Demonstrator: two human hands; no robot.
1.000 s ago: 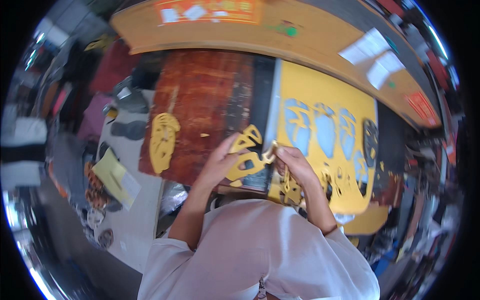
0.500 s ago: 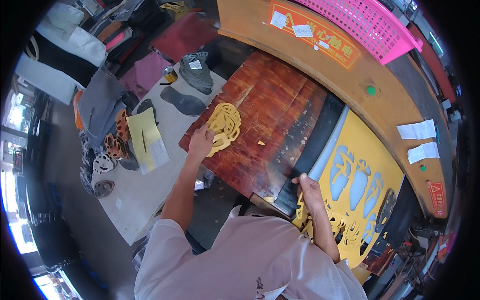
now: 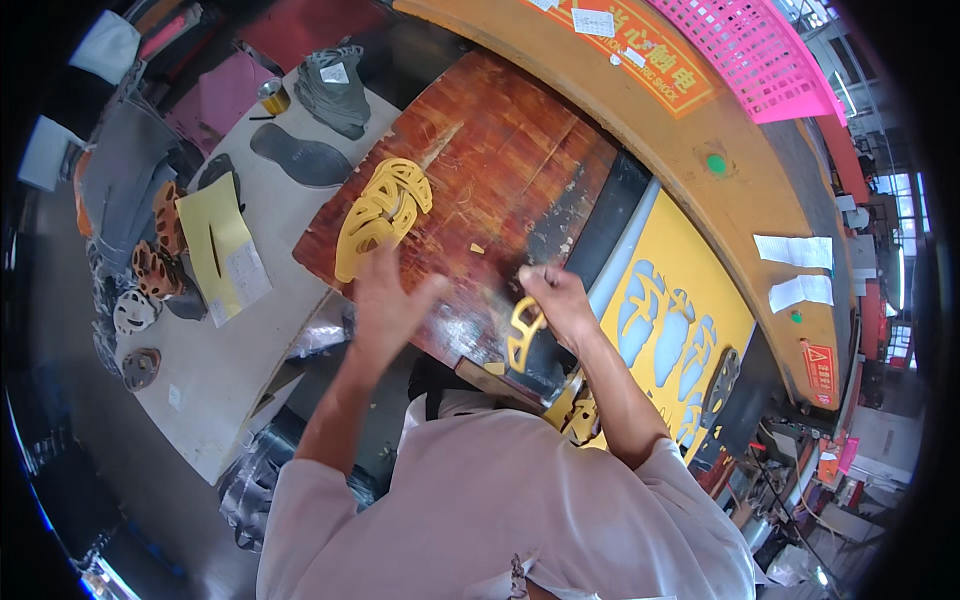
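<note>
My right hand [image 3: 560,305] pinches a yellow cut-out piece [image 3: 520,338] with openings in it, holding it over the near right part of a reddish wooden board [image 3: 510,130]. My left hand [image 3: 388,308] is slightly blurred, its thumb and fingers apart, with nothing in it. Just beyond its fingertips lies a pile of similar yellow cut-out pieces [image 3: 385,212] on the board's left side. Right of the board is a yellow sheet [image 3: 690,260] with several cut holes showing a pale surface below. A dark perforated piece [image 3: 722,382] lies at the sheet's right edge.
An orange machine beam [image 3: 660,150] arches across the far side, with a pink basket [image 3: 755,50] on top. The pale table [image 3: 215,390] at left carries a dark sole [image 3: 300,155], a grey shoe upper [image 3: 335,95], a can [image 3: 272,95] and a yellow card [image 3: 220,245].
My left hand has let go of the yellow pile and drawn back toward me. My right hand has lifted the cut-out piece from beside the sheet leftward over the board. The view has shifted.
</note>
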